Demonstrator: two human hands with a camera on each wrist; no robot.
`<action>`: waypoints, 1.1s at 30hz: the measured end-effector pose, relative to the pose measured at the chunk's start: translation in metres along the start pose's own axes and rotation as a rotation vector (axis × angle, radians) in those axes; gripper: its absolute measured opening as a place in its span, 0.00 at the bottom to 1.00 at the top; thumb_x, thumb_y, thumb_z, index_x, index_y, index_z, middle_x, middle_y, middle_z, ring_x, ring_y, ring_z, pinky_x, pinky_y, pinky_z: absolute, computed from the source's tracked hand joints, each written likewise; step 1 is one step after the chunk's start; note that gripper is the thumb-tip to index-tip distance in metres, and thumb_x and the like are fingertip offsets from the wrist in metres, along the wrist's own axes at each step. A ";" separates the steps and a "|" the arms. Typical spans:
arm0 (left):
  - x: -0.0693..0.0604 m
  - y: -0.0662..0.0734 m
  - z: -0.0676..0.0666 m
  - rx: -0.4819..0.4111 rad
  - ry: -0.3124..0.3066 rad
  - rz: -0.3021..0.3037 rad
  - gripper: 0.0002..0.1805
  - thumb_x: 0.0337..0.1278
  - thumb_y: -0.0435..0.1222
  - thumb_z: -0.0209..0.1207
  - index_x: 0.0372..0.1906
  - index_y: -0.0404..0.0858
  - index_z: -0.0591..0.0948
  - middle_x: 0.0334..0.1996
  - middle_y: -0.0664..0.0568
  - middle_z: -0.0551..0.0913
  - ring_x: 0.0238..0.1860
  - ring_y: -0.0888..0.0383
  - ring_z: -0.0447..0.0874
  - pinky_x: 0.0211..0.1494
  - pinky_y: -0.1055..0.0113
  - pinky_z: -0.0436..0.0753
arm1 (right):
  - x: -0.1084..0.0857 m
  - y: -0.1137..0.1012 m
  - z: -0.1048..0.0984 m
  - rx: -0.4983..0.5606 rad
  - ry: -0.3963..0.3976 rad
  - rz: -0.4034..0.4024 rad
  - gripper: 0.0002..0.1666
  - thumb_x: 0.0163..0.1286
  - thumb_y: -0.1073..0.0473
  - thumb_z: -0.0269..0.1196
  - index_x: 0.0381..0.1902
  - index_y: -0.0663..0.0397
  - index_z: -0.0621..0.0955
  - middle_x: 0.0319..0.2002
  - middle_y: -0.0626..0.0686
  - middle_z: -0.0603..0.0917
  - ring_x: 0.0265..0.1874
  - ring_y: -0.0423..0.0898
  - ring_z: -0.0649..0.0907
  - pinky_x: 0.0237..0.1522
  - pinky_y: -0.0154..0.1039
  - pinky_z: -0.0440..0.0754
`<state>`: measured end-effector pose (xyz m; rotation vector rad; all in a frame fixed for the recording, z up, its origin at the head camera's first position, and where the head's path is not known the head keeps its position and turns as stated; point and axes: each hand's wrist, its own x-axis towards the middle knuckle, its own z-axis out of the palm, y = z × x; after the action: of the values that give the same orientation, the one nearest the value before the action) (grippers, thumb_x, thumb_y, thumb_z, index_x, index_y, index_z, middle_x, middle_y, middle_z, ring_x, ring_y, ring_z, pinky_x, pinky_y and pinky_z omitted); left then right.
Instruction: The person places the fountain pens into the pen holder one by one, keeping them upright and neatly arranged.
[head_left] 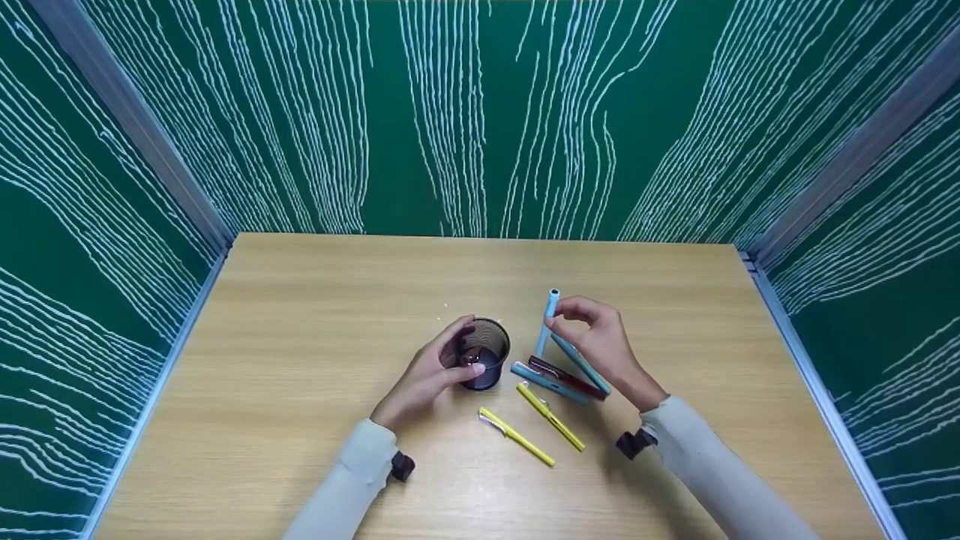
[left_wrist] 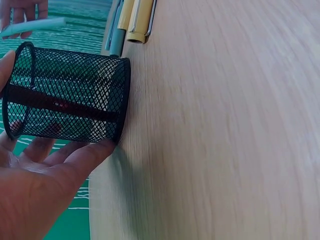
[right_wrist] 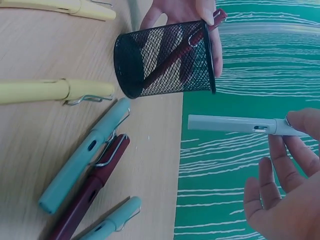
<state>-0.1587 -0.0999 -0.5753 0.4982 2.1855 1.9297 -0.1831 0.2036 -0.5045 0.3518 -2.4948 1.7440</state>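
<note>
My left hand [head_left: 429, 372] grips a black mesh pen cup [head_left: 491, 334], with the thumb at its rim. The cup stands upright on the table. Inside it leans a dark red pen [right_wrist: 172, 62], seen through the mesh in the right wrist view. To the right of the cup, my right hand [head_left: 600, 339] pinches a light blue pen [head_left: 548, 319] near one end, held up off the table and apart from the cup. Below that hand lie two teal pens [head_left: 551, 381] and another dark red pen [head_left: 568, 376], close together.
Nearer the front lie two yellow pens, one on the left [head_left: 517, 437] and one on the right [head_left: 551, 417]. The wooden table [head_left: 300, 322] ends at green walls [head_left: 390, 112] with white wavy lines, at the back and both sides.
</note>
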 end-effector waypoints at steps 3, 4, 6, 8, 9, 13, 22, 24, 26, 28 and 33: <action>0.001 -0.001 -0.001 0.009 0.001 0.008 0.48 0.67 0.35 0.75 0.87 0.41 0.65 0.82 0.43 0.72 0.82 0.43 0.68 0.87 0.47 0.59 | 0.003 -0.004 0.004 0.027 -0.007 -0.006 0.08 0.74 0.65 0.74 0.49 0.61 0.92 0.49 0.58 0.91 0.56 0.60 0.83 0.68 0.60 0.78; 0.001 -0.001 -0.001 0.007 0.002 0.009 0.48 0.67 0.35 0.75 0.87 0.41 0.65 0.82 0.43 0.71 0.82 0.43 0.68 0.87 0.47 0.59 | 0.004 -0.005 0.006 0.031 -0.008 -0.009 0.09 0.74 0.65 0.74 0.49 0.62 0.92 0.49 0.58 0.91 0.56 0.59 0.83 0.68 0.61 0.78; 0.002 -0.001 -0.002 0.009 0.007 0.005 0.48 0.67 0.35 0.75 0.87 0.42 0.65 0.82 0.43 0.71 0.82 0.43 0.67 0.88 0.47 0.58 | 0.006 -0.007 0.009 0.039 -0.006 -0.011 0.09 0.74 0.65 0.74 0.50 0.62 0.92 0.49 0.58 0.91 0.56 0.56 0.84 0.69 0.61 0.78; 0.001 -0.001 -0.002 0.019 0.019 -0.007 0.47 0.66 0.35 0.75 0.87 0.43 0.66 0.82 0.45 0.71 0.82 0.45 0.67 0.88 0.49 0.58 | 0.008 -0.010 0.013 0.046 -0.004 -0.019 0.09 0.74 0.65 0.74 0.50 0.63 0.91 0.50 0.58 0.91 0.56 0.54 0.84 0.68 0.61 0.79; 0.001 -0.001 -0.002 0.021 0.023 -0.010 0.47 0.66 0.35 0.75 0.86 0.44 0.67 0.82 0.45 0.71 0.83 0.45 0.66 0.88 0.49 0.57 | 0.009 -0.011 0.015 0.051 -0.005 -0.024 0.09 0.74 0.65 0.74 0.49 0.62 0.91 0.50 0.57 0.91 0.55 0.54 0.85 0.68 0.60 0.79; 0.001 0.000 -0.002 0.021 0.032 -0.017 0.47 0.66 0.35 0.76 0.87 0.43 0.67 0.83 0.46 0.70 0.83 0.47 0.65 0.88 0.52 0.57 | 0.013 -0.014 0.023 0.079 -0.010 -0.057 0.08 0.73 0.67 0.74 0.48 0.62 0.92 0.48 0.56 0.91 0.55 0.57 0.86 0.67 0.59 0.80; 0.000 -0.002 -0.001 -0.005 0.019 -0.034 0.48 0.66 0.37 0.76 0.87 0.45 0.66 0.82 0.43 0.71 0.82 0.43 0.68 0.87 0.48 0.59 | 0.017 -0.021 0.036 0.099 -0.027 -0.053 0.09 0.72 0.66 0.75 0.48 0.61 0.92 0.49 0.55 0.92 0.55 0.54 0.85 0.68 0.61 0.78; 0.000 -0.001 -0.001 0.002 0.016 -0.033 0.48 0.66 0.38 0.76 0.87 0.45 0.66 0.82 0.44 0.71 0.82 0.43 0.68 0.87 0.47 0.59 | 0.018 -0.024 0.036 0.110 -0.017 -0.066 0.09 0.73 0.66 0.74 0.49 0.61 0.92 0.49 0.55 0.92 0.55 0.55 0.85 0.68 0.63 0.78; 0.000 0.000 -0.001 0.008 0.015 -0.031 0.48 0.66 0.38 0.76 0.87 0.45 0.66 0.82 0.44 0.71 0.82 0.44 0.68 0.87 0.47 0.58 | 0.019 -0.026 0.036 0.128 -0.008 -0.082 0.09 0.73 0.67 0.74 0.49 0.62 0.91 0.49 0.56 0.92 0.55 0.57 0.85 0.67 0.63 0.79; 0.000 0.000 0.000 -0.001 0.012 -0.029 0.48 0.66 0.38 0.76 0.87 0.45 0.66 0.81 0.44 0.72 0.81 0.43 0.68 0.87 0.47 0.59 | 0.020 -0.027 0.037 0.146 -0.004 -0.091 0.09 0.73 0.67 0.74 0.50 0.62 0.91 0.49 0.56 0.92 0.55 0.58 0.86 0.66 0.61 0.80; -0.001 0.000 0.000 -0.007 0.008 -0.024 0.49 0.66 0.37 0.76 0.88 0.45 0.65 0.81 0.43 0.72 0.81 0.43 0.69 0.87 0.47 0.61 | 0.016 -0.021 0.043 0.160 -0.017 -0.041 0.11 0.73 0.65 0.75 0.51 0.61 0.91 0.50 0.54 0.91 0.55 0.54 0.86 0.66 0.55 0.81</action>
<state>-0.1581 -0.0999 -0.5751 0.4615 2.1785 1.9305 -0.1910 0.1537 -0.4971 0.4272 -2.3475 1.9366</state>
